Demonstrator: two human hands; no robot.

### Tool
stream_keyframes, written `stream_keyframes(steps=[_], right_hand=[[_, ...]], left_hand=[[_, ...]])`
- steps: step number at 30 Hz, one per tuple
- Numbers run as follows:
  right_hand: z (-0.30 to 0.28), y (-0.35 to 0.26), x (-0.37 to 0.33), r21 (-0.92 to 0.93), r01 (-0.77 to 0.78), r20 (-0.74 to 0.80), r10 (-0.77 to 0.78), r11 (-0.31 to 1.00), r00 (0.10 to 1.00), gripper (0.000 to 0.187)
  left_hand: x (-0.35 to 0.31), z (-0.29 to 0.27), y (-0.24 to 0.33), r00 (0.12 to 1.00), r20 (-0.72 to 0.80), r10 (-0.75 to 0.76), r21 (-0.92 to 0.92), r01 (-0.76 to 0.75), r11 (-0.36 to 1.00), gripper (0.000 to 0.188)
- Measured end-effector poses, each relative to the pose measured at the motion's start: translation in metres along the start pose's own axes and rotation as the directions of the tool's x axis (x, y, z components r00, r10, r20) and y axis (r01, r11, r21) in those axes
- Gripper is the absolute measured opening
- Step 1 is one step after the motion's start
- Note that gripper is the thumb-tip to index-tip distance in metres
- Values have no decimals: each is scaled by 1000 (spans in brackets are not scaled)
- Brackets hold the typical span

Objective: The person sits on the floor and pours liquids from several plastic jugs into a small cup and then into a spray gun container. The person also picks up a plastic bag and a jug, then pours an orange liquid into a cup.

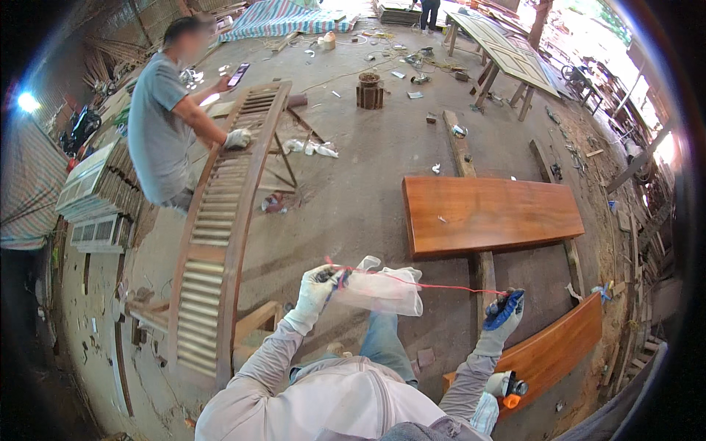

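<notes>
Gloved hands fill the lower middle of the head view. The left hand [318, 283], in a pale work glove, is closed around one end of a thin red string [426, 283] and pinches the neck of a clear plastic bag [382, 288] that hangs just beside it. The right hand [504, 309], in a blue-and-grey glove, is closed on the string's other end, well apart from the left. The string runs taut, its long axis nearly level from left to right, sloping slightly down toward the right hand. The bag sits at the left end, so the left hand is nearer to it. Beyond the string lies a reddish wooden slab [489, 213] on the floor. To the left, another person's gloved hand [237, 137] rests on a long louvred shutter [220, 220].
</notes>
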State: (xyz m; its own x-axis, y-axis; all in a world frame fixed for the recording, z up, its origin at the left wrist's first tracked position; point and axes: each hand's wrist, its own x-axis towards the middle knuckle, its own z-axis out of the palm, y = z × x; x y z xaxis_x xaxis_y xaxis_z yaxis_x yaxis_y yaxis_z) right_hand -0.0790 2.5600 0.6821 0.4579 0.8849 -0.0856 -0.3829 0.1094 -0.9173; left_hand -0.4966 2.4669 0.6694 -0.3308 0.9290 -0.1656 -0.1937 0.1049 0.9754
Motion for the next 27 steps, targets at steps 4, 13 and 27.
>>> stream_keyframes(steps=[4, 13, 27], right_hand=[[74, 45, 120, 115, -91, -58, 98, 989, 993, 30], [369, 69, 337, -308, 260, 112, -237, 915, 965, 33], [827, 282, 414, -542, -186, 733, 569, 820, 373, 17]], left_hand=[[133, 12, 8, 993, -59, 106, -259, -117, 959, 23], [377, 45, 87, 929, -354, 110, -431, -267, 862, 25], [818, 11, 150, 957, -287, 40, -234, -110, 966, 22]])
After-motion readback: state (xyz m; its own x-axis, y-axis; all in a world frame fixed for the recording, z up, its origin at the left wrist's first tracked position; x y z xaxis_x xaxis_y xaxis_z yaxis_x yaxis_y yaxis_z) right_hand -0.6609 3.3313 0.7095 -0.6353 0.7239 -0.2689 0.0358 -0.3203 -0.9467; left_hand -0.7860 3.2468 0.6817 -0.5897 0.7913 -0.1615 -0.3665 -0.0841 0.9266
